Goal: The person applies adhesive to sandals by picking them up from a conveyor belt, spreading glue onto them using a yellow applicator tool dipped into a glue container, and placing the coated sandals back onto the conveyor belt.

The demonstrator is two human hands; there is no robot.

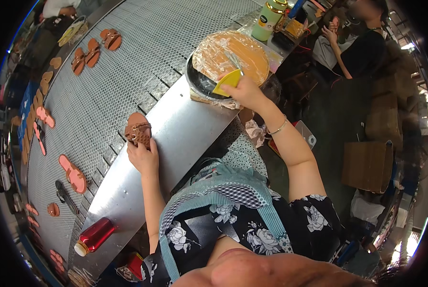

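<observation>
A brown strappy sandal (138,125) lies at the edge of the metal ledge, where it meets the mesh conveyor. My left hand (143,157) is closed round its near end. Over at the right, my right hand (246,92) grips a flat yellow wedge-shaped piece (228,82); whether it is cloth or plastic I cannot tell. That hand is above a round dark pan (195,79), largely covered by a tan disc (214,52) with a crusted, shiny surface. A thin metallic strip (234,61) rises beside the yellow piece, its lower end hidden by my hand.
The mesh conveyor (147,52) carries brown sandals (93,51) and a pink sandal (73,174). On the metal ledge (180,124) lies a red bottle (95,235). A green flask (269,21) stands beyond the pan. Another person (367,48) sits at far right, near a cardboard box (368,166).
</observation>
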